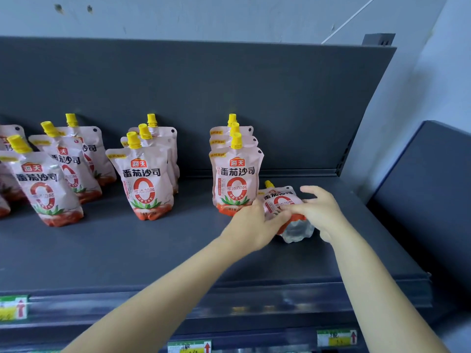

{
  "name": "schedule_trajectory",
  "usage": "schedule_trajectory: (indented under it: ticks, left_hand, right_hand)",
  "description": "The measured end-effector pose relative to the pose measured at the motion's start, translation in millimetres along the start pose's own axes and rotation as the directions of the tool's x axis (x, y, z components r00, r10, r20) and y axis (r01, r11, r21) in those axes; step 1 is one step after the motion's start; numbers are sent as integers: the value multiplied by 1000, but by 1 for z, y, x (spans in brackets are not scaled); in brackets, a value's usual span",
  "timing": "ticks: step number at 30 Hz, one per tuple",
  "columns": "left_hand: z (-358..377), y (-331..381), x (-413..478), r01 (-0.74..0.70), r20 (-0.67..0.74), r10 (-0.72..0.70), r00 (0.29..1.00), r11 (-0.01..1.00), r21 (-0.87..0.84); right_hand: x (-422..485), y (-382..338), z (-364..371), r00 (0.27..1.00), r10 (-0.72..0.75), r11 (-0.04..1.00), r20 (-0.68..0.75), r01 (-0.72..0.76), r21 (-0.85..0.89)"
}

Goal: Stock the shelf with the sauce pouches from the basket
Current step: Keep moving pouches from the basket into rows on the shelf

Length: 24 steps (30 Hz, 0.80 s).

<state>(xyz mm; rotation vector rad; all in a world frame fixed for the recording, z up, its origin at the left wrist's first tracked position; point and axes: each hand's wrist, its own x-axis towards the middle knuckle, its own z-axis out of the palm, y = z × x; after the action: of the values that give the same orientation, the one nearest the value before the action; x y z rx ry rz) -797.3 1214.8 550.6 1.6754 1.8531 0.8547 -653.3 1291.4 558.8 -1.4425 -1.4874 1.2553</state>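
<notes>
View: head camera, the only one supplied.
Shelf [127, 250]: dark grey deck with a back panel [229, 98] behind it; you have standing stock along the left and middle and bare deck at the right end.
Pouch in hand [279, 200]: tomato sauce pouch with a yellow spout, tilted back, clear base gusset towards you. It sits low over the deck, just right of the right-hand row; whether it touches the deck cannot be told.
Left hand [251, 225]: your fingers curl onto the pouch's left edge, probably steadying it so it can be stood upright.
Right hand [321, 212]: your thumb lies across the front and your fingers wrap the right side, the forefinger lifted clear.
Right-hand row [235, 184]: three pouches upright in file, labels facing out; the held pouch looks set to start a new file beside them.
Middle row [145, 184]: three upright, one behind another.
Left rows [43, 184]: several more, leaning slightly.
Price tags [336, 337]: on the front rail, print too blurred to read.
Basket: not in view, so its contents are unknown.
</notes>
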Motion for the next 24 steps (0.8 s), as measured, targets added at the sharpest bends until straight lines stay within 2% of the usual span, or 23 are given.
schedule_trajectory:
  ticks: [2, 5, 10, 12, 14, 17, 20, 22, 24]
  left_hand:
    - [7, -1, 17, 99, 50, -89, 995, 958, -268]
    - [17, 0, 33, 218, 156, -156, 975, 784, -581]
    - [16, 13, 50, 78, 111, -5, 994, 745, -663]
    - [13, 17, 62, 72, 78, -24, 997, 700, -710]
    - [14, 24, 73, 1, -16, -16, 1000, 745, -667]
    - [25, 24, 90, -184, -240, 117, 964, 943, -277]
    - [39, 14, 102, -214, -350, 196, 916, 977, -12]
    - [45, 9, 109, -217, -406, 213, 889, 976, 37]
    - [48, 12, 115, -180, -405, 162, 900, 984, -4]
  right_hand:
    - [-2, -1, -6, 999, -16, 998, 36, 14, 60]
    - [-2, -1, -17, 997, -72, 983, 1, 70, 168]
    - [17, -7, -30, 989, -98, 925, -112, 132, 356]
    - [29, -12, -34, 986, -126, 905, -107, 158, 394]
    - [42, -15, -35, 981, -171, 890, -96, 196, 411]
    - [59, -11, -28, 959, -265, 888, -96, 282, 363]
    - [73, -3, -14, 928, -352, 888, -123, 372, 270]
    - [83, 3, -3, 913, -393, 888, -110, 408, 213]
    - [93, 6, 4, 915, -393, 904, -93, 403, 142]
